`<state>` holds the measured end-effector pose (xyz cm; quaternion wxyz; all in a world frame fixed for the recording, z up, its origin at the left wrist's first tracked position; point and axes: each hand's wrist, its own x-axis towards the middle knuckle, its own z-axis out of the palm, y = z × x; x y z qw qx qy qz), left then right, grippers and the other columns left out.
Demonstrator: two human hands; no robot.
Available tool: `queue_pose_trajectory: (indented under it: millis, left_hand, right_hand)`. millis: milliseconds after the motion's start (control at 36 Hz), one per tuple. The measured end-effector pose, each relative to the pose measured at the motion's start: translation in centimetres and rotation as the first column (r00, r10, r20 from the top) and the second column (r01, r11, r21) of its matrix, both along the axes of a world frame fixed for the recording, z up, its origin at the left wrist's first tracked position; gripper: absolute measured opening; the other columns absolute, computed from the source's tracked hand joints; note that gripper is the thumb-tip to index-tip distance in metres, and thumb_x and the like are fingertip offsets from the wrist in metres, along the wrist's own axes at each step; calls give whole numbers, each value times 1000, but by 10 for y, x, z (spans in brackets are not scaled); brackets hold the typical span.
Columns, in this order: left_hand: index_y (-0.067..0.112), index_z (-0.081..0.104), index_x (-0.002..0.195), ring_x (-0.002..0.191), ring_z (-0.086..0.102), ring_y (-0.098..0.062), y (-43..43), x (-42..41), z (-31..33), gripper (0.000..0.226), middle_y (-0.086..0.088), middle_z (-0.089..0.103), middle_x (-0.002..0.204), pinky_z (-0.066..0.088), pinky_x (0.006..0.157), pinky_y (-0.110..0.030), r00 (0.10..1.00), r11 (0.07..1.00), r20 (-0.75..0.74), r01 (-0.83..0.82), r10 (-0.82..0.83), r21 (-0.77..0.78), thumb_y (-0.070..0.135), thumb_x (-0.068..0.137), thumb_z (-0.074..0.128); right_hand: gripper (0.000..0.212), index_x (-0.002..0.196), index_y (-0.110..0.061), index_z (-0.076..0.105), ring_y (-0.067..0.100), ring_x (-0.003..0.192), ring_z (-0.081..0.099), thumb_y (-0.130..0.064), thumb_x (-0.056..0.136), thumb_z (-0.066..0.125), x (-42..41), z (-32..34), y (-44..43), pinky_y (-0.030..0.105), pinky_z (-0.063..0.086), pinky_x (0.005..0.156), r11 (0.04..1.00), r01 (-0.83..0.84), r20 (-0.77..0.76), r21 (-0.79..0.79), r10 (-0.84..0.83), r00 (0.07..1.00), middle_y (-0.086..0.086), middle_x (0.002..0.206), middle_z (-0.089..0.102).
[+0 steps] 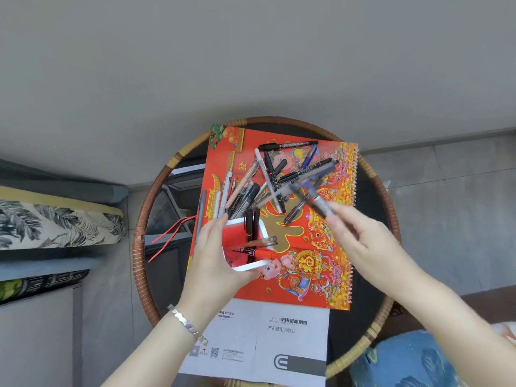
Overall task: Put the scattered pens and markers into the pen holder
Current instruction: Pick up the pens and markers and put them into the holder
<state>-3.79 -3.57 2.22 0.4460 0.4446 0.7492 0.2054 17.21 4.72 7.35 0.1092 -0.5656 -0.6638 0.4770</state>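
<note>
A white pen holder (247,267) with a red inside sits on a red calendar (315,263). My left hand (215,255) grips its left side. Several pens stand in it, among them a red marker (255,251) and two black ones (252,223). Beyond the holder, a heap of scattered pens and markers (268,180) lies on the calendar. To the right of the holder, my right hand (363,241) pinches a dark blue pen (314,195), blurred, held above the heap with its far end pointing up and left.
The calendar rests on a round glass table with a woven rim (139,233). A white instruction booklet (259,339) lies at the near edge. Red cords (170,236) trail off the calendar's left side. A leaf-print cushion (55,222) is at left, blue fabric (413,361) at lower right.
</note>
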Motion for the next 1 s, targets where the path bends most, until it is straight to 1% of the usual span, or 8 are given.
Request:
queue_pose_trajectory:
  millis: [111,250,444,611,667,778,889,1000]
  left_hand:
    - [25,30,148,135,31,2,2,6,9,112,18,31,143,25,104,-15,1000,999,-8,17,-16,32,42,55,90]
    - [24,31,148,130,24,10,0,14,21,105,38,21,126,19,106,-9,990,984,-60,134,-127,115,35,61,89]
    - [19,37,145,113,17,40,-5,9,19,105,47,17,121,12,93,14,990,979,-44,136,-131,150,35,56,90]
    - [23,38,143,119,33,24,-6,5,19,102,28,36,128,19,94,12,997,985,9,73,-75,158,30,57,92]
    - [27,38,140,116,30,31,-5,3,20,102,29,36,129,20,93,12,997,984,44,51,-59,168,29,55,93]
    - [41,33,128,114,24,39,-3,1,24,98,35,30,128,20,91,12,989,975,88,99,-119,200,13,55,93]
    - [32,35,134,122,23,34,1,-1,24,101,33,27,133,21,98,8,940,927,102,298,-327,226,25,52,94]
    - [50,25,133,131,25,25,8,-11,27,106,33,27,141,25,104,2,902,926,220,339,-370,168,35,52,91]
  right_hand:
    - [41,126,-50,45,11,92,58,-57,89,28,-17,42,-8,31,48,75,866,-498,394,-36,470,789,-11,96,55]
    - [40,119,-21,54,24,78,47,-46,97,33,-46,36,-12,31,33,63,807,-590,627,-32,476,616,0,94,27]
    - [39,124,-20,48,19,102,55,-36,89,56,-54,22,-16,30,42,79,920,-354,294,170,296,909,1,114,46]
    - [43,123,-23,54,-6,115,45,-30,82,62,-41,2,-29,6,37,93,974,-150,-106,170,169,980,-15,117,51]
    - [59,128,-36,42,-17,124,33,-31,76,69,-30,-3,-32,-1,29,95,981,-107,-136,163,129,982,-23,129,42]
    - [110,133,-55,3,-10,137,15,-28,64,84,-16,-15,-33,19,24,112,975,-201,-80,-95,194,978,-31,146,15]
    - [99,134,-51,20,-18,127,31,-36,60,84,-21,-26,-32,11,31,105,966,-230,-133,-116,214,968,-33,136,34]
    - [77,116,-57,34,-11,113,49,-38,59,81,-20,-33,-32,8,40,91,983,-173,-124,-61,165,979,-28,119,50]
